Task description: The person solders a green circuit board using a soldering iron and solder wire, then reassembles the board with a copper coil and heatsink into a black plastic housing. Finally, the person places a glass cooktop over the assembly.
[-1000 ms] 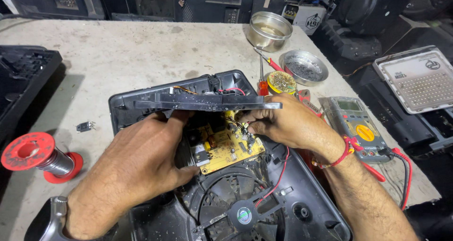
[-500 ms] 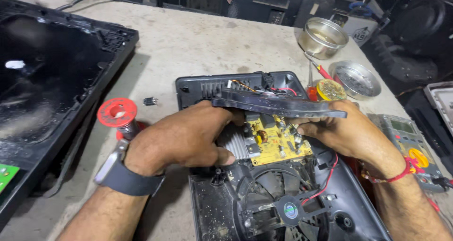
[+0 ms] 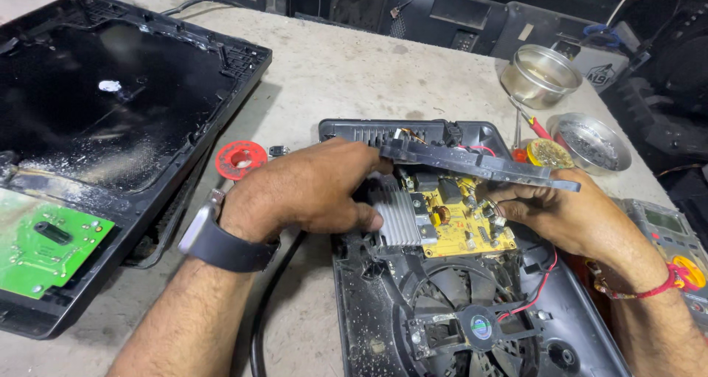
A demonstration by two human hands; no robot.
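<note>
Red solder spool [image 3: 240,158], two metal bowls [image 3: 539,75], green board [image 3: 46,240] in black cover [image 3: 228,60], multimeter [image 3: 667,233].

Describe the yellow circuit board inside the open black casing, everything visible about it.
The yellow circuit board sits tilted in the upper part of the open black casing, above the fan. It carries dark blocks, a copper-wound coil and small parts. A ribbed silvery heat sink adjoins its left edge. The left hand rests against that heat sink; the right hand touches the board's right edge. A black plastic strip crosses above it. A red wire runs toward the fan.
</note>
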